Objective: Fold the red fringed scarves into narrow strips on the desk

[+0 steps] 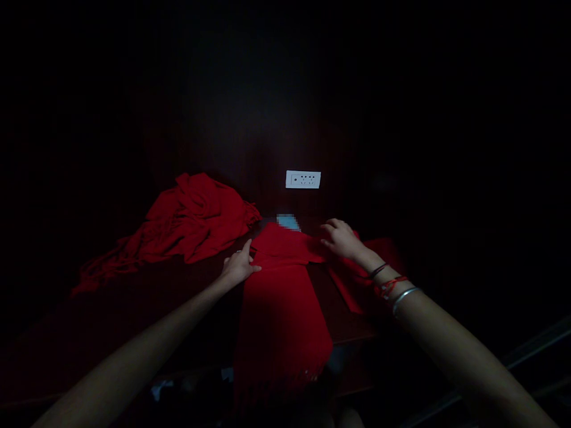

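A red fringed scarf [283, 315] lies on a dark shelf, its upper part folded over and its fringed end hanging past the front edge. At the left side of the fold is my left hand [239, 266], thumb and index finger spread apart and touching the cloth edge. My right hand [342, 239], with bracelets on the wrist, is over the right end of the folded part, its fingers loosely bent and apart. Whether its fingertips touch the cloth is hard to see. Beneath my right wrist lies another piece of red cloth [357, 291], partly covered by the arm.
A crumpled heap of red fringed cloth [196, 220] lies at the back left. A white socket panel [303, 179] is on the dark back wall. Behind the fold lies a small blurred light-blue item [288, 222]. The surroundings are very dark.
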Tool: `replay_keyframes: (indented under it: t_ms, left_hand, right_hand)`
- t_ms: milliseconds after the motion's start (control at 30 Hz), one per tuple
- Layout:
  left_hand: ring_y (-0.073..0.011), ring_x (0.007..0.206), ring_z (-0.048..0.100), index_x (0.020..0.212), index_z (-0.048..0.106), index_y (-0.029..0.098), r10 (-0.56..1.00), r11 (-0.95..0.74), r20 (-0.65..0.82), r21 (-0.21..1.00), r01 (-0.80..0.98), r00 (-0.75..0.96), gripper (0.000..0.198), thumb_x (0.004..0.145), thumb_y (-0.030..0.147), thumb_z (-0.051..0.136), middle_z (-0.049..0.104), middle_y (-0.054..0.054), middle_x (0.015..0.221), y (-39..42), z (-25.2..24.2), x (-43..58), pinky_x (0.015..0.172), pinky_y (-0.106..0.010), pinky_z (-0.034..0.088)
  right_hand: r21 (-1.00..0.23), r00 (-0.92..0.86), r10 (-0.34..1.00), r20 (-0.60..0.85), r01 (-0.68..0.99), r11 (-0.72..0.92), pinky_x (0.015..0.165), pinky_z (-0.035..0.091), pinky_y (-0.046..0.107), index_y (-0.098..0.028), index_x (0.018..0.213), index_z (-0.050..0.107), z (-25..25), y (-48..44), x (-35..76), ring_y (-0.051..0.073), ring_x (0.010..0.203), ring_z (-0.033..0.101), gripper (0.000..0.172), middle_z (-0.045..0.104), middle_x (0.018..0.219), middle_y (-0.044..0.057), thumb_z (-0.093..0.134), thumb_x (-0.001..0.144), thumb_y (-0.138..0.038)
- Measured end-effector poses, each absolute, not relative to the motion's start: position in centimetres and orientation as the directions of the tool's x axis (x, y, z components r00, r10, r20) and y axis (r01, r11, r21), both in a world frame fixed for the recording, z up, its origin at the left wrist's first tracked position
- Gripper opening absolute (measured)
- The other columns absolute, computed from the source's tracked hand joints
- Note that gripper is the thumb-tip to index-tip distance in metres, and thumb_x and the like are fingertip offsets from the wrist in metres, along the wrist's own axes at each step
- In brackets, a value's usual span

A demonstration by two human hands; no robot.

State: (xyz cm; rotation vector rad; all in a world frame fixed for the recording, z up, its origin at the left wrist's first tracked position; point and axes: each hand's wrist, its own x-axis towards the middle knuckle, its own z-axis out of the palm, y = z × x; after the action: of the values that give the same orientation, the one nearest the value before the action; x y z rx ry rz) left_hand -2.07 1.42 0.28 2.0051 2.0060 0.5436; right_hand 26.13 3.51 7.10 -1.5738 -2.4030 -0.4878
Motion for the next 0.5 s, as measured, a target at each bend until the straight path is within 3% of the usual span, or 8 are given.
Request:
replay_keyframes:
  t_ms: [67, 133, 200, 300, 400, 500]
  left_hand:
    - [-0.0149, 0.080, 0.055, 0.127, 0.014, 0.020, 0.998, -0.036, 0.066, 0.525, 0.850, 0.001, 0.079, 0.062, 0.025, 0.059, 0.061, -0.001, 0.085, 1.4, 0.4, -1.9, 0.070, -0.023, 0.039]
    - [-0.0123, 0.072, 0.056, 0.126, 0.018, 0.018, 0.998, -0.029, 0.063, 0.573, 0.819, -0.009, 0.077, 0.061, 0.019, 0.059, 0.062, 0.001, 0.079, 1.2, 0.6, -1.9, 0.065, -0.019, 0.040]
    - [-0.0118, 0.069, 0.056, 0.125, 0.022, 0.016, 0.996, -0.012, 0.075, 0.575, 0.818, -0.038, 0.075, 0.059, 0.015, 0.058, 0.061, 0.001, 0.077, 0.9, 1.0, -2.2, 0.062, -0.017, 0.040]
    - [-0.0121, 0.068, 0.056, 0.124, 0.025, 0.014, 0.993, -0.016, 0.109, 0.521, 0.853, -0.047, 0.074, 0.057, 0.008, 0.054, 0.061, 0.000, 0.077, 0.6, 1.9, -3.7, 0.060, -0.016, 0.041]
    - [-0.0142, 0.076, 0.055, 0.121, 0.031, 0.011, 0.976, -0.036, 0.211, 0.363, 0.931, -0.044, 0.069, 0.055, 0.001, 0.046, 0.060, -0.002, 0.080, 0.6, 3.1, -6.1, 0.066, -0.018, 0.041]
    - [-0.0176, 0.085, 0.052, 0.117, 0.039, 0.009, 0.934, -0.045, 0.356, 0.147, 0.988, -0.010, 0.062, 0.055, 0.001, 0.041, 0.058, -0.007, 0.089, 0.7, 4.9, -8.9, 0.073, -0.021, 0.039]
  right_hand:
    - [0.171, -0.529, 0.802, 0.278, 0.849, 0.501, 0.084, 0.029, 0.038, -0.018, 0.115, 0.038, 5.7, 2.6, 23.2, 0.025, 0.104, 0.036, 0.051, 0.040, 0.116, 0.012, 0.046, 0.071, -0.042]
    - [0.196, -0.572, 0.806, 0.150, 0.817, 0.543, 0.081, 0.031, 0.040, -0.018, 0.111, 0.043, 4.2, 2.3, 20.9, 0.025, 0.097, 0.043, 0.042, 0.048, 0.107, 0.012, 0.044, 0.073, -0.038]
    - [0.197, -0.580, 0.811, 0.079, 0.807, 0.557, 0.075, 0.036, 0.035, -0.017, 0.102, 0.050, 3.1, 2.5, 19.8, 0.021, 0.088, 0.050, 0.028, 0.055, 0.096, 0.012, 0.037, 0.078, -0.025]
    - [0.130, -0.615, 0.783, 0.096, 0.787, 0.603, 0.067, 0.039, 0.026, -0.016, 0.090, 0.056, 2.9, 3.7, 20.6, 0.018, 0.081, 0.054, 0.023, 0.058, 0.088, 0.011, 0.036, 0.077, -0.017]
    - [-0.040, -0.564, 0.787, 0.249, 0.806, 0.590, 0.069, 0.038, 0.023, -0.016, 0.083, 0.058, 4.6, 4.9, 23.6, 0.016, 0.080, 0.054, 0.018, 0.060, 0.085, 0.008, 0.043, 0.073, -0.016]
    - [-0.414, -0.275, 0.866, 0.417, 0.792, 0.450, 0.068, 0.040, 0.023, -0.014, 0.084, 0.058, 7.2, 5.3, 27.6, 0.014, 0.075, 0.054, 0.020, 0.061, 0.082, 0.005, 0.042, 0.073, -0.018]
